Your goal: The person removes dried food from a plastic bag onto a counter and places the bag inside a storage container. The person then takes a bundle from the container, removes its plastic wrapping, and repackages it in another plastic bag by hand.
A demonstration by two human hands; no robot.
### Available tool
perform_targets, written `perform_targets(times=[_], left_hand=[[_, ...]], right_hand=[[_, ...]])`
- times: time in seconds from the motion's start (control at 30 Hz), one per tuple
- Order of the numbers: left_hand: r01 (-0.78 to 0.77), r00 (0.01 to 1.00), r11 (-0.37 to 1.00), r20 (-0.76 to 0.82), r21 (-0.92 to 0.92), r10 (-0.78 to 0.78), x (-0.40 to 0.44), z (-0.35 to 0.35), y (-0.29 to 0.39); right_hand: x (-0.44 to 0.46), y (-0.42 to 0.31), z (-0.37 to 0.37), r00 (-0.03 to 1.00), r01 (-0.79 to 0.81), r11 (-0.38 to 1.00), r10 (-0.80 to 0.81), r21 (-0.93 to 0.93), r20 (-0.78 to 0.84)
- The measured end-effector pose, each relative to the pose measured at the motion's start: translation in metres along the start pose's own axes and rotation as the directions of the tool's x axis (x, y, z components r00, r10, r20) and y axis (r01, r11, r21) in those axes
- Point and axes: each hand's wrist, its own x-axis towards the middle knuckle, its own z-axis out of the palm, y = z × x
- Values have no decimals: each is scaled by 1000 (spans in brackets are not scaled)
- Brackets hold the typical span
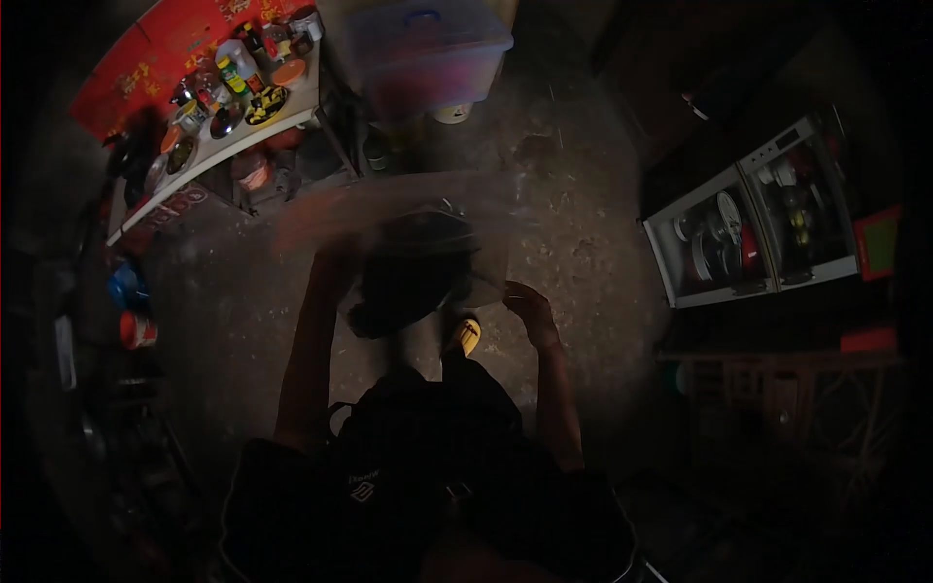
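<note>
Between my arms, above the floor, is a dark bulky object [418, 262]; its kind is lost in shadow. A blurred, see-through band, reddish at its left end [321, 214], stretches across its top. My left hand [338, 260] is at the object's left side, dark and smeared, with its fingers hidden. On the other side my right hand [530, 309] has its fingers bent at the edge of a dim brownish panel [491, 267]. What those fingers hold I cannot make out. Below the object shows one foot in a yellow slipper [470, 336].
A table [219, 155] with bottles, jars and plates stands at the upper left. Behind it is a lidded plastic box [428, 49]. A glass-fronted dish cabinet [758, 219] stands to the right. At the left lie a blue item [127, 286] and a red container [137, 329].
</note>
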Motion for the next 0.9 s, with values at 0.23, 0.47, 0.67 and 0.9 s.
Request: perform_targets(times=[0.23, 0.47, 0.67, 0.9], left_hand=[[-106, 855, -140, -18, -984, -519, 7, -35, -37], [-168, 827, -37, -121, -985, -550, 56, -49, -38], [-134, 736, 70, -146, -989, -661, 109, -35, -32], [336, 716, 534, -158, -776, -680, 186, 35, -81]], right_hand=[[83, -60, -18, 994, -39, 992, 25, -123, -110], [158, -106, 8, 995, 48, 992, -37, -116, 90], [211, -108, -1, 984, -32, 906, 101, -421, 144], [286, -117, -72, 991, -129, 862, 136, -490, -23]])
